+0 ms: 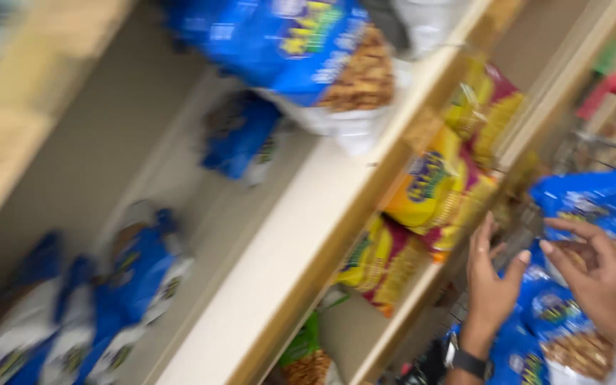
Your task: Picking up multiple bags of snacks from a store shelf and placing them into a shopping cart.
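Head view, blue snack bags [593,199] beneath fingers [568,232]

We have one head-worn view (tilted, motion-blurred) looking down from close range, shelves [301,235] reaching left of our fingers [485,229].

Pale wooden shelves [301,235] run slantwise across the blurred view. On the upper shelf board lie blue-and-white snack bags [137,274] at the lower left, another blue bag [240,135] further along, and a larger blue bag showing brown snacks [308,50] near the top. The shelf below carries yellow-and-red snack bags [433,189] in a row, with a green bag [304,349] at its near end.
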